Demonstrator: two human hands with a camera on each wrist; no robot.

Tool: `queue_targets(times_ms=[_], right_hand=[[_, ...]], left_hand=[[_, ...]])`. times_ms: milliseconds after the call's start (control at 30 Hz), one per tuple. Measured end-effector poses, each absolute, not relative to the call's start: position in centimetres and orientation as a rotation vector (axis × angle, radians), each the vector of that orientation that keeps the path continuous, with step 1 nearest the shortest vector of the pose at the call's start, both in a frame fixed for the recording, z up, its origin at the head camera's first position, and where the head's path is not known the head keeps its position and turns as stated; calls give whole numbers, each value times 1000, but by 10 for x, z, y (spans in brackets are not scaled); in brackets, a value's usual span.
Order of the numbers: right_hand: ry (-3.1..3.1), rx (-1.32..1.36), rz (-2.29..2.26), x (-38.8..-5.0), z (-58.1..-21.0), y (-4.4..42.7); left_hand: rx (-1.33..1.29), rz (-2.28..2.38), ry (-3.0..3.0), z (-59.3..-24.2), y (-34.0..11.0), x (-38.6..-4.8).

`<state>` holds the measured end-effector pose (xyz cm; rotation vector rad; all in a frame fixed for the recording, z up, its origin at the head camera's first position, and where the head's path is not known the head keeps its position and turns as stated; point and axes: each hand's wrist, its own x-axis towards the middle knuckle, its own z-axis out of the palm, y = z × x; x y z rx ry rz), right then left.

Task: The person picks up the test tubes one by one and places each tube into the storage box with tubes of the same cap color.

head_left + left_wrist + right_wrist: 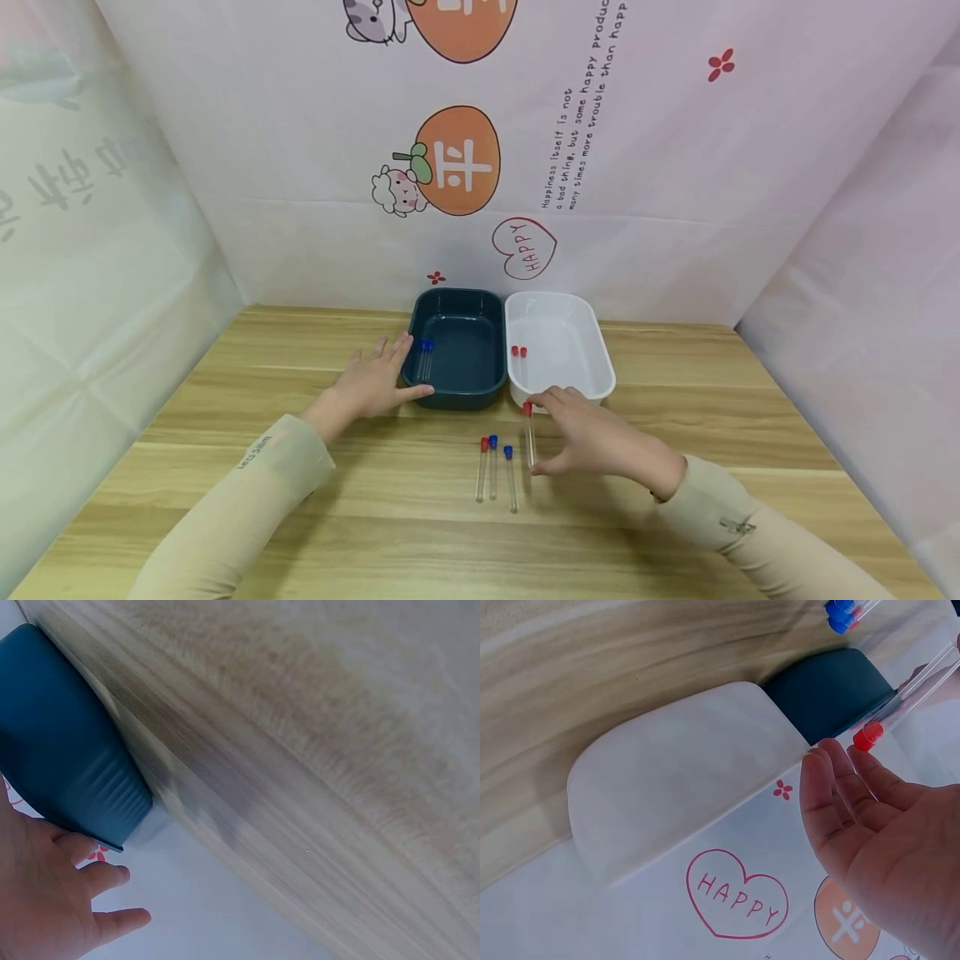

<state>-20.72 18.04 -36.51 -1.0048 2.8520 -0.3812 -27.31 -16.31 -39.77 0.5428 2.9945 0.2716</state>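
My right hand pinches a clear test tube with a red cap by its two ends, just in front of the white tray. In the right wrist view the red cap sits at a fingertip of the right hand. My left hand rests with spread fingers against the rim of the dark teal tray. Two blue-capped tubes lie inside that tray; two red-capped tubes lie in the white one. On the table are a red-capped tube and two blue-capped tubes.
Both trays stand side by side at the back of the wooden table, close to a printed white cloth. Further cloth walls rise on the left and right sides.
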Motion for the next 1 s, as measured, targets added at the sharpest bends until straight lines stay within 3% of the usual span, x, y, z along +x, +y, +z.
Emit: queue_targets(times_ms=[1000], right_hand=[[2950, -980, -436, -222, -333, 191]], left_hand=[[562, 277, 3009, -401, -164, -275]])
